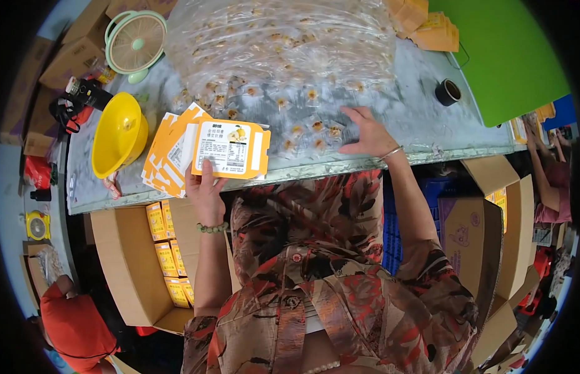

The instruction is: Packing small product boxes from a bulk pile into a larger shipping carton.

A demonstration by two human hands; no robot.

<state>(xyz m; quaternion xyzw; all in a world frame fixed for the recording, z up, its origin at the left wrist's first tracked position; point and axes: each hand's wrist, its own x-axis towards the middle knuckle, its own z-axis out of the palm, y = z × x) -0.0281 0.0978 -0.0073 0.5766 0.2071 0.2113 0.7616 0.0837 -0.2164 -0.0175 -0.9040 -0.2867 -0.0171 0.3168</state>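
My left hand (204, 186) grips a flat yellow-and-white carton (220, 149) at its lower left corner, the thumb lying on the printed face. Beneath and to the left of it, more flat cartons (162, 163) are fanned out on the table. My right hand (372, 136) is open over the table near the front edge, thumb and fingers spread toward the left. Several small clear-wrapped pieces (317, 126) with yellow-brown centres lie just left of those fingers. Behind them spreads a big clear plastic bag (284, 37) full of the same pieces, some loose along its near edge.
On the left stand a yellow bowl (115, 140) and a pale green fan (137, 45). A dark round cup-like object (448, 92) sits right, near a green board (508, 56). Below the table, an open cardboard box (125, 268) holds small yellow boxes (166, 258). Other people work at both sides.
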